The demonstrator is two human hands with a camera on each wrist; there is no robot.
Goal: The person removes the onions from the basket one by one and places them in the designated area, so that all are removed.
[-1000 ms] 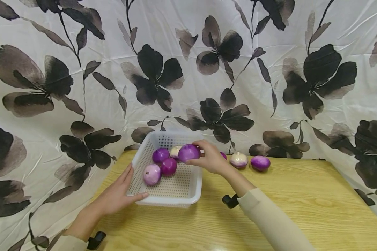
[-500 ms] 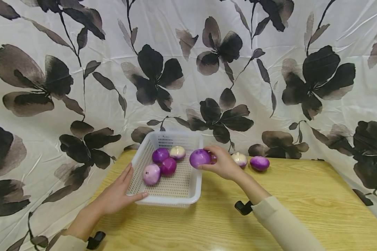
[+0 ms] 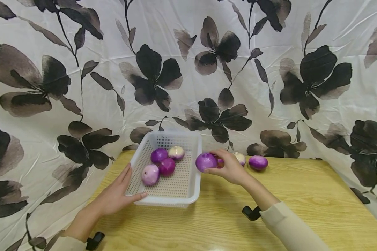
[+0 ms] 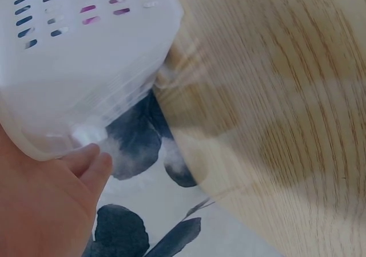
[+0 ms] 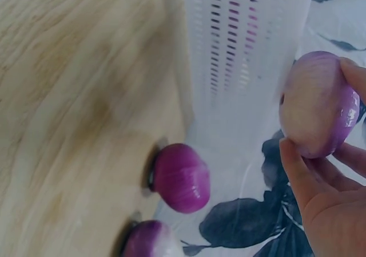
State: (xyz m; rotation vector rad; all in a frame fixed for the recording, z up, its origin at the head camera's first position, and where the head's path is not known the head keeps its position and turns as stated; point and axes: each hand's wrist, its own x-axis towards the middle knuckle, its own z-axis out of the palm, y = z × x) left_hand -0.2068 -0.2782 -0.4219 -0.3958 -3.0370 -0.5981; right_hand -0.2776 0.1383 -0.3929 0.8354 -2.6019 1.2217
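Observation:
My right hand point(image 3: 230, 169) holds a purple onion point(image 3: 206, 162) between thumb and fingers, just over the right rim of the white plastic basket point(image 3: 194, 190). In the right wrist view this onion point(image 5: 314, 105) is off the table, beside the basket wall point(image 5: 246, 117). My left hand point(image 3: 114, 195) rests at the basket's front left corner, fingers straight along the outer side and thumb on the front rim. Inside the basket sit a dark purple onion point(image 3: 159, 155), a white-and-purple onion point(image 3: 176, 152), a magenta onion point(image 3: 167, 166) and a pale pink one point(image 3: 150, 175).
On the wooden table point(image 3: 286, 198), a row of onions lies right of the basket along the back. It has a magenta onion point(image 5: 182, 178) mostly behind my right hand, a white-and-purple onion point(image 3: 240, 158) and a purple onion point(image 3: 258, 162). Floral cloth point(image 3: 182, 97) hangs behind.
My right hand has moved right with the purple onion, from above the basket's inside to its right rim. The white-and-purple onion in the basket is now fully visible. My left hand stays put.

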